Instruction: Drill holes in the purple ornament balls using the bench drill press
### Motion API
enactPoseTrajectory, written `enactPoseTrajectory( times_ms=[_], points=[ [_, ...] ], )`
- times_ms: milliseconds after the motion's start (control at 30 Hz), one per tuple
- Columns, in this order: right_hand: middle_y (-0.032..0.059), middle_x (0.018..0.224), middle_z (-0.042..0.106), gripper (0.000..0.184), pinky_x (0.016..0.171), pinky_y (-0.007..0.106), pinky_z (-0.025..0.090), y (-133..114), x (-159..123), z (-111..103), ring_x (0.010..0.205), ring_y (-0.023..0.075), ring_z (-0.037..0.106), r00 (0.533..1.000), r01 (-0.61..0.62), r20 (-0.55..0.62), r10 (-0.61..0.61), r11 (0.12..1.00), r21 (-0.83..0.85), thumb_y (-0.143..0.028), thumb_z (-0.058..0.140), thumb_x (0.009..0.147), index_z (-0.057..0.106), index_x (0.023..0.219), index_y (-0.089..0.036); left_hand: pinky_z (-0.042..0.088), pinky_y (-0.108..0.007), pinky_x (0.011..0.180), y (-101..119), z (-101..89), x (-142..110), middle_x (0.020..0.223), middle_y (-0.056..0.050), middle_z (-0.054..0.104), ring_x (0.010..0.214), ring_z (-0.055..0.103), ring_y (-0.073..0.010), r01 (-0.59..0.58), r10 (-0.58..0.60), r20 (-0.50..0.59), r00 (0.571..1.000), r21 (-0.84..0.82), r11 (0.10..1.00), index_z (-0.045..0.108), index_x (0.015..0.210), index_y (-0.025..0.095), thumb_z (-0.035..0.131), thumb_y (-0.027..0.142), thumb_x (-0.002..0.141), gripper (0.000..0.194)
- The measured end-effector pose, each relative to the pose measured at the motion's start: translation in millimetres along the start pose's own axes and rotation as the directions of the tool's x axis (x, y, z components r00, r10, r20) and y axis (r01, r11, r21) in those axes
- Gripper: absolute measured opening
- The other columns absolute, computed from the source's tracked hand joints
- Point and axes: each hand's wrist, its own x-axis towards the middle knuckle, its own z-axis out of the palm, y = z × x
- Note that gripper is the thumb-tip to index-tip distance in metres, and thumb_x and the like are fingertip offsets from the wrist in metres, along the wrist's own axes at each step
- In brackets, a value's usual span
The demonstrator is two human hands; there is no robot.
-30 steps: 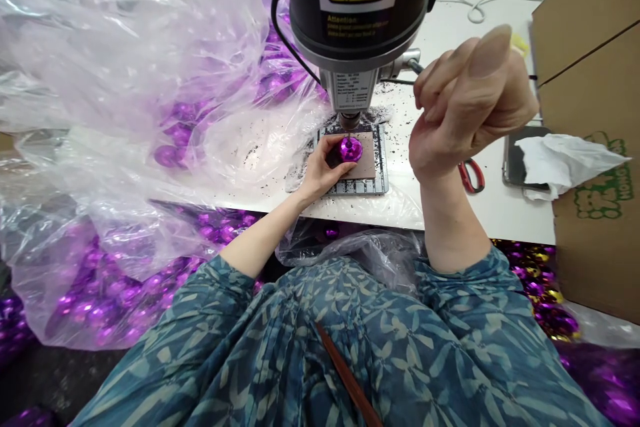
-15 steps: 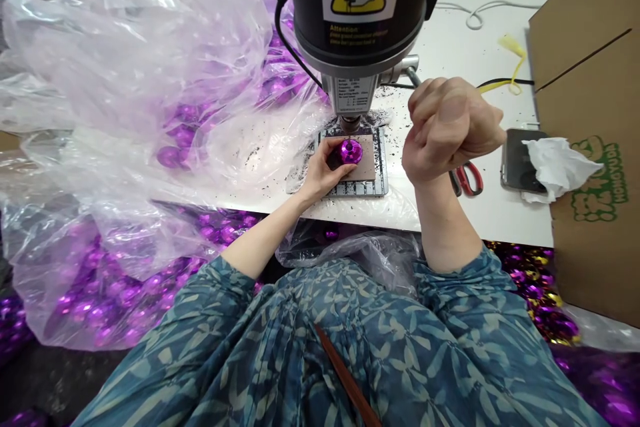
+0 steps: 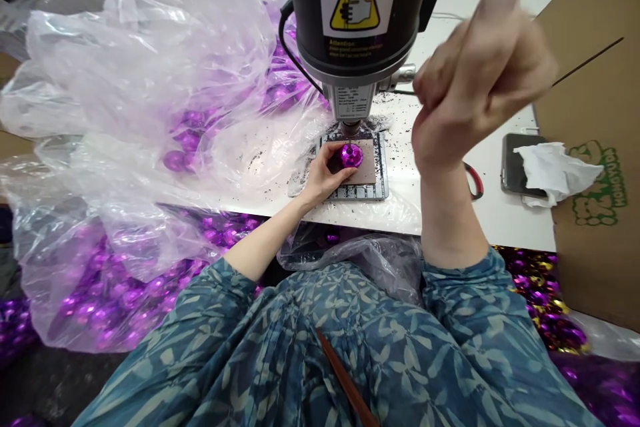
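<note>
We log a loose blue-teal garment (image 3: pixel 295 363), thin-looking cloth, printed all over with pale grey-green leaf or petal shapes, some clustered like flowers. Fine gathers run down the middle of the front; we see soft folds to either side. Left sleeve (image 3: pixel 205 307) and right sleeve (image 3: pixel 465 297) carry the same print, roomy, ending around the elbow, forearms (image 3: pixel 270 233) bare below. We note a narrow reddish-brown strip (image 3: pixel 345 377) slanting down the front, pointed at its upper end; strap or something else, we can't tell. Left hand (image 3: pixel 323 177) bare; right hand (image 3: pixel 475 83) bare too, blurred.
</note>
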Motion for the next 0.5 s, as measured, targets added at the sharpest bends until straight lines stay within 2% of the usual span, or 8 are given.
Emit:
enactPoseTrajectory(
  times_ms=[33,133,200,233,333,367,433,500],
  points=[
    [-0.0063,0.047,0.029,0.076,0.051,0.021,0.02,-4,12,6,0.043,-0.0037,0.03,1.0,-0.009,-0.008,0.009,1.0,0.019,-0.085,0.056,0.086,0.04,0.062,-0.014,0.065,-0.048,0.109,1,-0.3,0,0.133,-0.013,0.078,0.124,0.079,-0.0281,0.002,-0.002,-0.005,1.0,0.011,1.0,0.062,0.135,0.024,0.09,0.071,0.088,0.073],
    [-0.0064,0.045,0.031,0.082,0.049,0.021,0.018,-8,38,16,0.039,-0.0017,0.034,0.996,-0.075,0.044,0.072,0.996,0.052,-0.095,0.052,0.071,0.033,0.06,-0.017,0.066,-0.044,0.101,13,-1.9,-11,0.126,-0.01,0.077,0.114,0.079,-0.0254,-0.005,0.013,-0.068,0.998,0.118,0.993,0.061,0.131,0.024,0.09,0.065,0.09,0.065],
    [-0.0055,0.044,0.029,0.085,0.049,0.021,0.016,-6,45,18,0.039,-0.0018,0.035,0.991,-0.111,0.087,0.106,0.992,0.057,-0.098,0.052,0.067,0.027,0.056,-0.018,0.067,-0.042,0.095,28,-4.3,-30,0.121,-0.008,0.077,0.108,0.078,-0.024,-0.085,0.105,-0.092,0.99,0.194,0.977,0.061,0.13,0.024,0.09,0.058,0.092,0.058],
    [-0.0053,0.044,0.029,0.086,0.05,0.02,0.015,-4,45,18,0.04,-0.0022,0.035,0.989,-0.122,0.098,0.115,0.99,0.07,-0.099,0.053,0.064,0.024,0.055,-0.018,0.067,-0.041,0.092,38,-6.1,-43,0.119,-0.007,0.077,0.106,0.078,-0.0238,-0.157,0.174,-0.065,0.983,0.211,0.965,0.061,0.131,0.025,0.089,0.054,0.093,0.055],
    [-0.0056,0.046,0.029,0.088,0.046,0.022,0.013,4,43,16,0.039,-0.001,0.034,0.989,-0.141,0.065,0.132,0.976,0.165,-0.1,0.059,0.054,0.021,0.055,-0.021,0.068,-0.038,0.08,63,-12.7,-91,0.108,-0.005,0.078,0.095,0.08,-0.0238,-0.344,0.317,0.154,0.936,0.2,0.918,0.062,0.134,0.026,0.086,0.051,0.094,0.053],
    [-0.0056,0.046,0.029,0.087,0.045,0.023,0.012,7,42,14,0.038,0.0001,0.033,0.99,-0.142,0.044,0.136,0.97,0.198,-0.098,0.063,0.052,0.02,0.055,-0.022,0.068,-0.037,0.076,68,-14.9,-107,0.104,-0.005,0.078,0.09,0.08,-0.0241,-0.351,0.301,0.235,0.924,0.212,0.912,0.062,0.135,0.026,0.083,0.053,0.096,0.053],
    [-0.0053,0.047,0.029,0.084,0.045,0.025,0.013,8,41,11,0.038,0.0021,0.035,0.986,-0.165,0.027,0.163,0.962,0.217,-0.088,0.073,0.054,0.022,0.054,-0.021,0.067,-0.038,0.068,69,-18.7,-137,0.1,-0.005,0.078,0.08,0.08,-0.0259,-0.302,0.187,0.353,0.917,0.306,0.903,0.065,0.136,0.026,0.076,0.058,0.1,0.049],
    [-0.0045,0.049,0.032,0.076,0.047,0.023,0.019,5,41,6,0.042,0.0024,0.041,0.968,-0.252,0.055,0.245,0.95,0.186,-0.069,0.08,0.071,0.025,0.055,-0.019,0.066,-0.042,0.065,59,-21.2,-158,0.104,-0.007,0.08,0.076,0.079,-0.0297,-0.264,0.07,0.413,0.908,0.435,0.861,0.07,0.136,0.028,0.068,0.061,0.104,0.046]
  ],
)
